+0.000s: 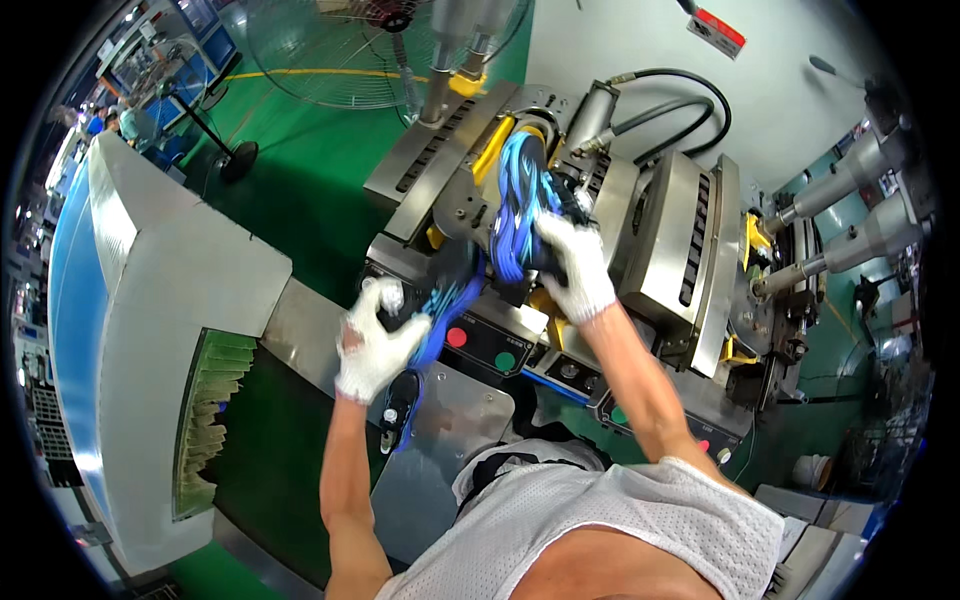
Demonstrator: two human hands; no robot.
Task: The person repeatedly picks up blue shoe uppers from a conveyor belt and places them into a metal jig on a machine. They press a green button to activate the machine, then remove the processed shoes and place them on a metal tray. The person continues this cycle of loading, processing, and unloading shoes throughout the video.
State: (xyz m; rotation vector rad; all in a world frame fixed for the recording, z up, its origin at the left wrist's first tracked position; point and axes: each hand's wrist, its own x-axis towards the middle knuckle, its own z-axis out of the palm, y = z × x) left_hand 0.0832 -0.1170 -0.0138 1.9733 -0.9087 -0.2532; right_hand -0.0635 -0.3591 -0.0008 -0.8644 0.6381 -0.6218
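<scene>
My left hand [375,340], in a white glove, is at the side of a dark shoe [448,292] with a blue sole, its thumb against the sole's edge. Its fingers curl round a part I cannot make out. Further up, a second shoe [518,190] has its wavy light-blue and violet sole turned up, over the metal press machine [470,200]. My gloved right hand [578,265] grips the side of that shoe near its lower end. Below my left hand, another dark shoe [400,405] with a blue edge is over a metal plate [455,420].
A control panel with a red button [457,337] and a green button [505,361] is between my arms. A second press station [665,245] stands right. At left is a white machine housing [170,270] with a strip-curtained opening [212,420]. A fan [340,50] stands behind.
</scene>
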